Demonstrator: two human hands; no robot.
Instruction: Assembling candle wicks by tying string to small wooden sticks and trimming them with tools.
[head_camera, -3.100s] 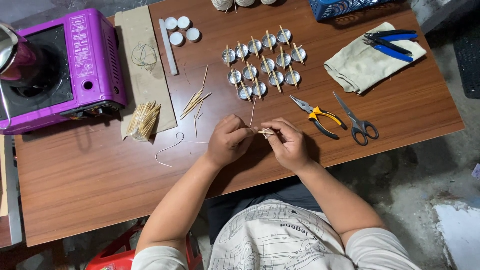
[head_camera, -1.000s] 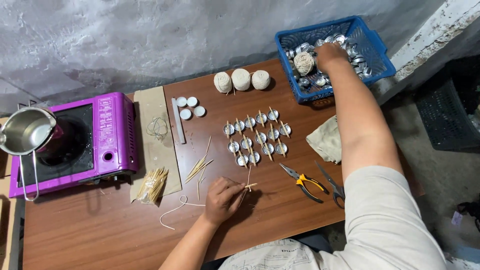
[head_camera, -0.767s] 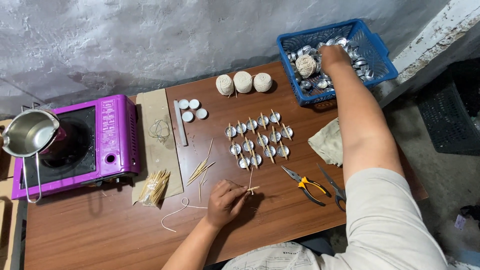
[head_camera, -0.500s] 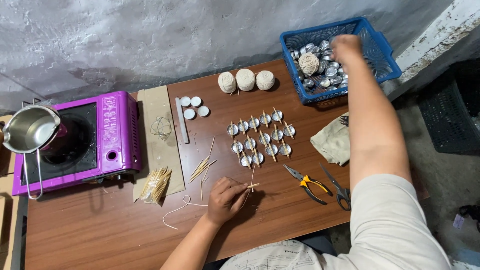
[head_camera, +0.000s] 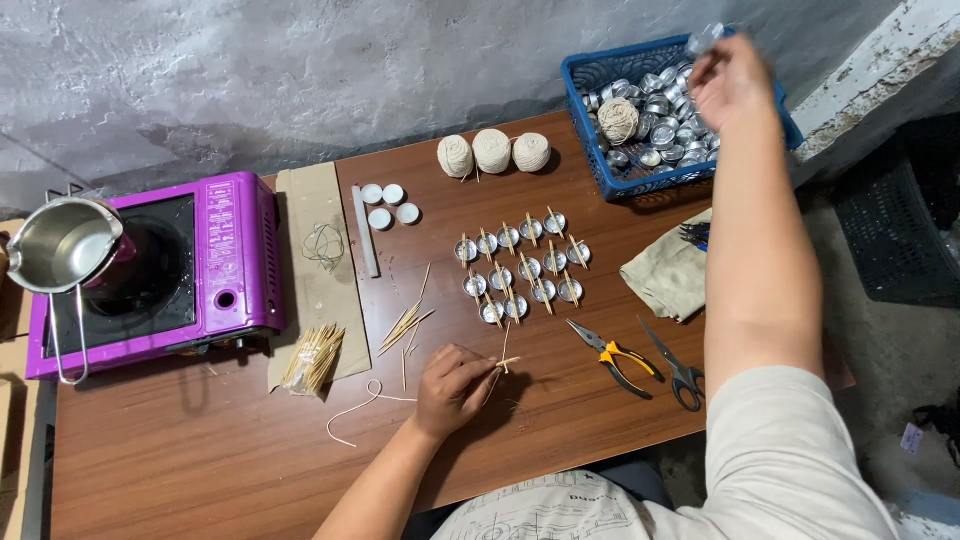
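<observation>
My left hand (head_camera: 452, 388) rests on the wooden table (head_camera: 200, 460) near the front edge, pinching a pair of thin wooden sticks with a wick (head_camera: 502, 360) between them. My right hand (head_camera: 732, 82) is raised over the blue basket (head_camera: 592, 128) at the back right, holding a small silver tin cup (head_camera: 703, 40), blurred by motion. Several tin cups with sticks laid across them (head_camera: 520, 266) stand in rows at the table's middle.
A purple portable stove (head_camera: 225, 260) with a steel pot (head_camera: 62, 246) sits at the left. Three balls of string (head_camera: 492, 152), white wax discs (head_camera: 387, 204), loose sticks (head_camera: 404, 328), a stick bundle (head_camera: 312, 356), pliers (head_camera: 620, 358), scissors (head_camera: 674, 364) and a folded cloth (head_camera: 668, 274) lie around.
My right hand left the sticks, reached into the blue basket, and now lifts out with a tin cup. My left hand stays on the sticks.
</observation>
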